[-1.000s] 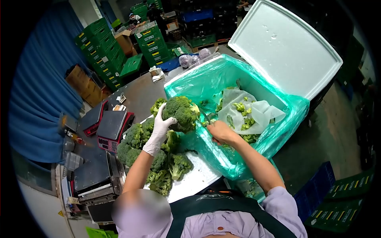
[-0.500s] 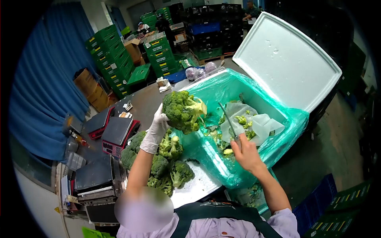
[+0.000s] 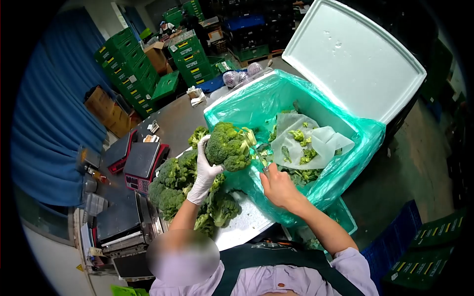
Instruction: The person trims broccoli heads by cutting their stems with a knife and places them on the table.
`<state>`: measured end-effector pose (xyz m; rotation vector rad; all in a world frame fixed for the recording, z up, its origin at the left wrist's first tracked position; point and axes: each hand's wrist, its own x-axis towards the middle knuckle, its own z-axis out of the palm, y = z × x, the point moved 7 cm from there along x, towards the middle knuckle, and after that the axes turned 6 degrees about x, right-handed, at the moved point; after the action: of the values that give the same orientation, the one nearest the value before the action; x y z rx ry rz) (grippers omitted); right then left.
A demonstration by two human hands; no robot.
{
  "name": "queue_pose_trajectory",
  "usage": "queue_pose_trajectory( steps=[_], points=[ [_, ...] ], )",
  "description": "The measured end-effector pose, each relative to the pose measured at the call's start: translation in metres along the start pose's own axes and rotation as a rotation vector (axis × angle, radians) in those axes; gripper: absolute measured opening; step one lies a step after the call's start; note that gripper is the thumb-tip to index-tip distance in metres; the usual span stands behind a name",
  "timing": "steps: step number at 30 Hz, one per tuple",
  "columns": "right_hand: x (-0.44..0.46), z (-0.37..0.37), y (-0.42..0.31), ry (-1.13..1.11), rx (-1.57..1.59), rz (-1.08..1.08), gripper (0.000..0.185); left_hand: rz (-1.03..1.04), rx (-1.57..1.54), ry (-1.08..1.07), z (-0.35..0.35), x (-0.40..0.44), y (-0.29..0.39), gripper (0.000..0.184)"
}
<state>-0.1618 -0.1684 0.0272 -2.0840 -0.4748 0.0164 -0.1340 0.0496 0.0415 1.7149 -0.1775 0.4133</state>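
My left hand, in a white glove, grips a large broccoli head with its pale stem turned to the right. In my bare right hand is a knife, its thin blade pointing up and left at the stem. Blade and stem overlap in view; I cannot tell how deep any cut is. Both hands are above the near left side of a foam box lined with green plastic. Inside it lie broccoli trimmings and a translucent sheet. More broccoli heads are piled beneath my left forearm.
Scales stand on the dark table at left. The box's white lid leans behind it. Stacked green crates and a co-worker are at the back. Blue and green crates sit at lower right.
The knife has moved left and down from over the box to the broccoli stem. My left hand has lowered the broccoli slightly. The camera view has shifted a little.
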Motion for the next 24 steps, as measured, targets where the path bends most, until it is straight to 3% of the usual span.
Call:
queue_pose_trajectory(
  steps=[9,11,12,13,14,16,18,20,23,24],
  points=[
    [0.063,0.011,0.018,-0.088,-0.158,0.056,0.033,0.057,0.115,0.032,-0.001,0.004,-0.001,0.077],
    [0.062,0.053,0.065,-0.659,-0.297,0.387,0.032,0.119,0.215,-0.002,-0.001,-0.001,0.004,0.076],
    [0.069,0.037,0.071,-0.379,-0.251,0.266,0.030,0.167,0.248,0.011,0.001,0.001,0.003,0.076],
    [0.063,0.014,0.071,-0.211,-0.274,0.224,0.031,0.048,-0.011,0.037,0.001,0.002,-0.001,0.075],
    [0.055,-0.004,0.069,-0.050,-0.280,0.180,0.031,-0.051,-0.083,0.073,-0.003,0.005,-0.010,0.077],
    [0.031,-0.032,0.041,-0.046,-0.242,-0.024,0.027,-0.033,-0.047,0.075,-0.027,0.016,-0.036,0.082],
    [0.014,-0.050,0.014,-0.044,-0.236,-0.062,0.025,0.007,-0.071,-0.016,-0.034,0.031,-0.046,0.085],
    [0.003,-0.059,-0.004,-0.034,-0.223,-0.087,0.025,0.007,-0.155,-0.136,-0.029,0.040,-0.043,0.086],
    [-0.009,-0.057,-0.023,-0.046,-0.341,-0.346,0.021,-0.067,-0.304,-0.268,-0.010,0.049,-0.021,0.092],
    [-0.008,-0.058,-0.019,-0.033,-0.342,-0.343,0.021,-0.110,-0.335,-0.331,-0.005,0.052,-0.020,0.095]
  ],
)
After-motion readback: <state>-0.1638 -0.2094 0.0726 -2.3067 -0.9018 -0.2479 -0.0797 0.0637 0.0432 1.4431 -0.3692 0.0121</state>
